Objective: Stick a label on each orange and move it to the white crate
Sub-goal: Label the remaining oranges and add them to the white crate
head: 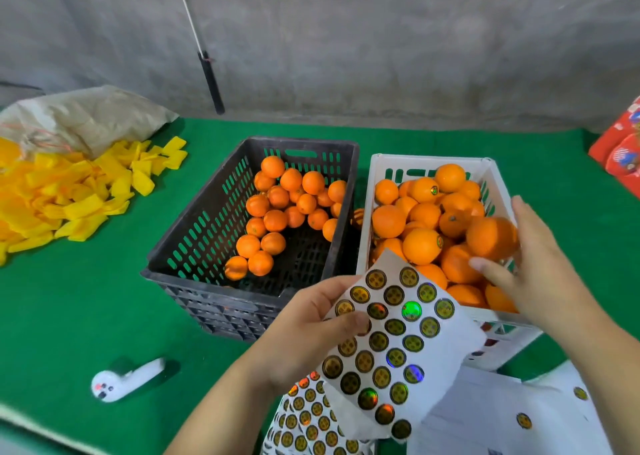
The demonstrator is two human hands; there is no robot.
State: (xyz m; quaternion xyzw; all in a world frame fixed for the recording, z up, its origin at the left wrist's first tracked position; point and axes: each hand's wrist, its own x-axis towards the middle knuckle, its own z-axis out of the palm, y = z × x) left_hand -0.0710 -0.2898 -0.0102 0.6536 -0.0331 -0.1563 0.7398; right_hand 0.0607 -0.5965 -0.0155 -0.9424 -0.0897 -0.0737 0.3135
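1. I see two crates side by side on the desk [104, 281]: the slotted crate [214, 219] on the left, the other crate [429, 164] on the right.
2. Oranges [273, 219] lie in both.
3. A label sheet [398, 344] is in front of the crates.
4. Foam sleeves [69, 195] are piled far left.

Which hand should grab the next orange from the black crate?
Probably the right hand. It is just setting an orange into the white crate, so it is about to be free. The left hand is busy holding the sticker sheet.

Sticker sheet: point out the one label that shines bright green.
On the sticker sheet gripped by the left hand, the green label glows; the others look gold or dark.
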